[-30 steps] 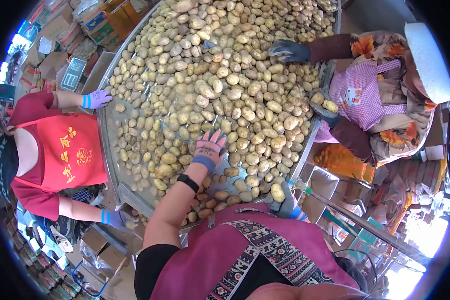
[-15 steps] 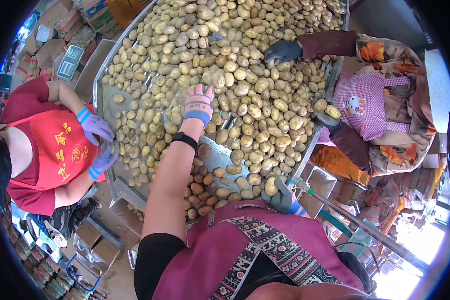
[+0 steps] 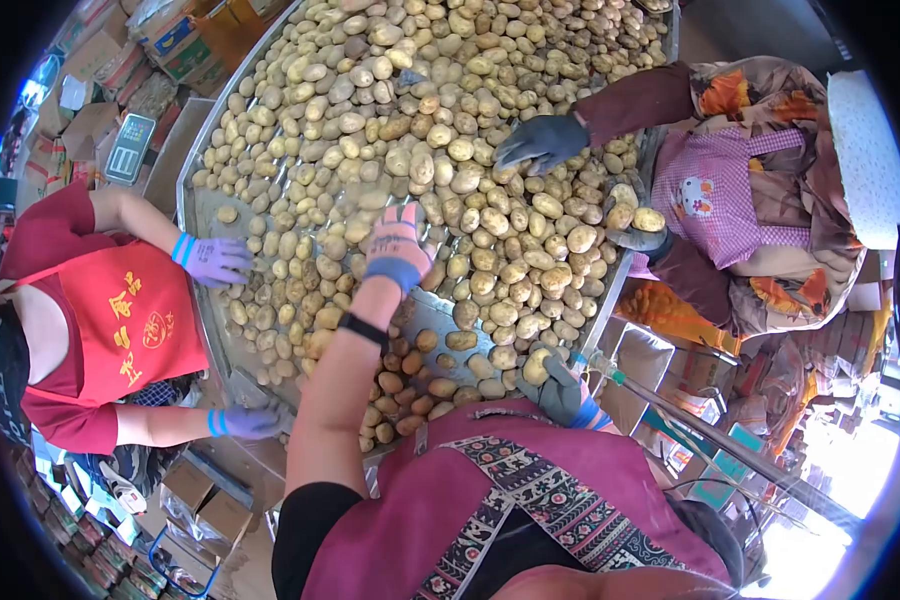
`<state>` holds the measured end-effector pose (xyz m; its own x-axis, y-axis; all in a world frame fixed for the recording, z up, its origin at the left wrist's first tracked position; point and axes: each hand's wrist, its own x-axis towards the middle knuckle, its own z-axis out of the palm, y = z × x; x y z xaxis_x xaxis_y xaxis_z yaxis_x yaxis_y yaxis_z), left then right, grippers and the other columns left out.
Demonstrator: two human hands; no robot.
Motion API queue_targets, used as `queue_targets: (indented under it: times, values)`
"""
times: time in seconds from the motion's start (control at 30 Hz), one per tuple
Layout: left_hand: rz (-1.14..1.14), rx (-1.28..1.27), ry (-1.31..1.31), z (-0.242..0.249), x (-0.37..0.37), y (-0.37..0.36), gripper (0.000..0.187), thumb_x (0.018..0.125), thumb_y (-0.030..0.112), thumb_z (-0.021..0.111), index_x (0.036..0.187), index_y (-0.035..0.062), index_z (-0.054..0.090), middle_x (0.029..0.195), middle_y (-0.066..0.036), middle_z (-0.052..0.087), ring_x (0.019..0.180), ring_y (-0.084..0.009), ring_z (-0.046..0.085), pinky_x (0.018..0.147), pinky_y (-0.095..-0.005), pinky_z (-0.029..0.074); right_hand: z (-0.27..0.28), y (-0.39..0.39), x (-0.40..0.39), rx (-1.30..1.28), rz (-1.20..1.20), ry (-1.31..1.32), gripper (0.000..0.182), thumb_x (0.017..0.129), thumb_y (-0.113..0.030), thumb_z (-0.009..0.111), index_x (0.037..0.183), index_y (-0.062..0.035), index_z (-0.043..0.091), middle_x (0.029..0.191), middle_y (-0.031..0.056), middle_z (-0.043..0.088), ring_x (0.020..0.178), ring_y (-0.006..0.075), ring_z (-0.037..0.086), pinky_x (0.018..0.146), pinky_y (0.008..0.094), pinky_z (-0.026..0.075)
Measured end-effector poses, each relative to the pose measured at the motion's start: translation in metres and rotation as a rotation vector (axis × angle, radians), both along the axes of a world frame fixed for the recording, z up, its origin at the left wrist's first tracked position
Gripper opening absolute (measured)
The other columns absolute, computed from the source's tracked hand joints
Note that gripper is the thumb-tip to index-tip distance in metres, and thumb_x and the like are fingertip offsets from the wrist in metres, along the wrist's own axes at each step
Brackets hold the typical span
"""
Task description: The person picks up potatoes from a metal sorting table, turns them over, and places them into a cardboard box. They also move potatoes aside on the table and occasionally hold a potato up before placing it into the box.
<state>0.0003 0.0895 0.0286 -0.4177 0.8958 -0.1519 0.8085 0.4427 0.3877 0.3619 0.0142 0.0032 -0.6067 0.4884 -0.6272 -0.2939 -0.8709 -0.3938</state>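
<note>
My left hand (image 3: 397, 245), in a pink glove with a blue-grey cuff, reaches over the middle of the potato heap (image 3: 310, 210). Its fingers are stretched out, touching or just above the potatoes, and I see nothing gripped in them. A black band circles that wrist. Near the table's front right corner, my right hand (image 3: 567, 397) wears a glove with a grey palm. It is turned palm up and holds one pale potato (image 3: 536, 366). Between my hands, a group of browner potatoes (image 3: 395, 385) lies beside a bare metal patch (image 3: 438, 318).
A co-worker in a red apron (image 3: 130, 310) stands at the left edge. On the right, another co-worker's dark glove (image 3: 543, 143) is over the heap, the other holding potatoes. A metal rail (image 3: 740, 455) runs off lower right. A scale (image 3: 130, 148) stands among cartons.
My left hand has shifted slightly down in view; my right still holds the potato. The left co-worker's hands have separated, one dropping to the table edge. The right co-worker's dark glove has moved left.
</note>
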Motion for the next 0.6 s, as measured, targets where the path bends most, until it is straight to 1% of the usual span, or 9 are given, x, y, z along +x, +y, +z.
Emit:
queue_targets:
  times: [0.07, 0.1, 0.2, 0.27, 0.33, 0.37, 0.4, 0.47, 0.6]
  values:
    - [-0.075, -0.163, -0.773, 0.047, 0.025, -0.018, 0.07, 0.077, 0.029, 0.072, 0.136, 0.0041, 0.042, 0.133, -0.022, 0.049, 0.122, -0.0376, 0.049, 0.101, -0.0407, 0.042, -0.004, -0.004, -0.006, -0.141, -0.142, -0.057, 0.036, 0.101, -0.016, 0.043, 0.135, -0.0038, 0.043, 0.128, 0.0183, 0.051, 0.112, 0.027, 0.056, 0.1, 0.0377, 0.047]
    - [-0.074, -0.174, -0.775, 0.042, 0.038, -0.029, 0.07, 0.077, 0.029, 0.072, 0.136, 0.0041, 0.042, 0.133, -0.022, 0.049, 0.122, -0.0376, 0.049, 0.101, -0.0407, 0.042, 0.037, 0.01, -0.022, -0.421, -0.228, 0.264, 0.045, 0.1, -0.027, 0.047, 0.14, -0.0073, 0.038, 0.136, 0.0206, 0.045, 0.116, 0.0345, 0.052, 0.105, 0.049, 0.041]
    - [-0.453, -0.166, -1.062, 0.008, 0.05, -0.045, 0.069, 0.082, 0.034, 0.069, 0.137, 0.0045, 0.042, 0.132, -0.022, 0.051, 0.119, -0.0379, 0.051, 0.101, -0.0397, 0.042, 0.042, 0.014, -0.026, -0.509, -0.209, 0.296, 0.054, 0.096, -0.036, 0.053, 0.14, -0.0078, 0.037, 0.14, 0.0214, 0.04, 0.118, 0.0397, 0.05, 0.105, 0.0558, 0.038]
    - [-0.035, -0.016, -0.426, -0.008, 0.035, -0.045, 0.068, 0.085, 0.037, 0.066, 0.139, 0.005, 0.04, 0.135, -0.02, 0.05, 0.122, -0.0368, 0.049, 0.103, -0.0392, 0.04, 0.044, 0.007, -0.023, -0.629, -0.27, 0.327, 0.058, 0.094, -0.037, 0.055, 0.139, -0.0052, 0.037, 0.139, 0.022, 0.041, 0.121, 0.0362, 0.049, 0.106, 0.049, 0.04]
    - [-0.073, -0.108, -0.168, -0.015, 0.011, -0.061, 0.07, 0.084, 0.038, 0.066, 0.141, 0.0058, 0.039, 0.136, -0.018, 0.049, 0.127, -0.0343, 0.046, 0.105, -0.0415, 0.038, 0.062, 0.004, -0.02, -0.13, -0.019, -0.046, 0.05, 0.094, -0.036, 0.054, 0.13, -0.0035, 0.045, 0.121, 0.0198, 0.056, 0.1, 0.0294, 0.061, 0.087, 0.0388, 0.053]
    - [-0.217, -0.096, 0.027, -0.038, -0.001, -0.081, 0.07, 0.084, 0.038, 0.066, 0.14, 0.0068, 0.04, 0.136, -0.018, 0.049, 0.128, -0.0349, 0.045, 0.105, -0.0435, 0.038, 0.028, -0.002, 0.005, -0.255, 0.03, -0.121, 0.039, 0.093, -0.036, 0.054, 0.118, -0.0049, 0.053, 0.094, 0.0135, 0.063, 0.07, 0.0226, 0.063, 0.059, 0.0309, 0.053]
    - [-0.362, -0.083, 0.222, -0.052, -0.012, -0.097, 0.069, 0.084, 0.037, 0.066, 0.14, 0.0079, 0.041, 0.135, -0.018, 0.049, 0.129, -0.0354, 0.044, 0.106, -0.0454, 0.037, 0.031, -0.001, 0.006, -0.262, 0.031, -0.121, 0.039, 0.093, -0.036, 0.054, 0.118, -0.0049, 0.053, 0.094, 0.0135, 0.063, 0.07, 0.0226, 0.063, 0.059, 0.0309, 0.053]
    - [-0.319, -0.106, 0.242, -0.04, -0.036, -0.11, 0.067, 0.083, 0.038, 0.065, 0.139, 0.0096, 0.043, 0.137, -0.016, 0.049, 0.13, -0.0371, 0.041, 0.106, -0.0486, 0.034, 0.044, 0.005, 0.002, -0.507, 0.04, -0.118, 0.035, 0.094, -0.038, 0.053, 0.11, -0.0068, 0.056, 0.078, 0.0084, 0.061, 0.051, 0.019, 0.055, 0.045, 0.0301, 0.046]
    - [-0.021, -0.055, 0.308, -0.047, -0.054, -0.116, 0.062, 0.082, 0.039, 0.066, 0.136, 0.0143, 0.048, 0.138, -0.014, 0.048, 0.129, -0.0414, 0.038, 0.106, -0.0509, 0.032, 0.029, -0.003, 0.0, -0.432, -0.111, -0.008, 0.048, 0.091, -0.052, 0.055, 0.11, -0.0083, 0.059, 0.092, 0.0091, 0.064, 0.065, 0.0143, 0.059, 0.048, 0.0261, 0.049]
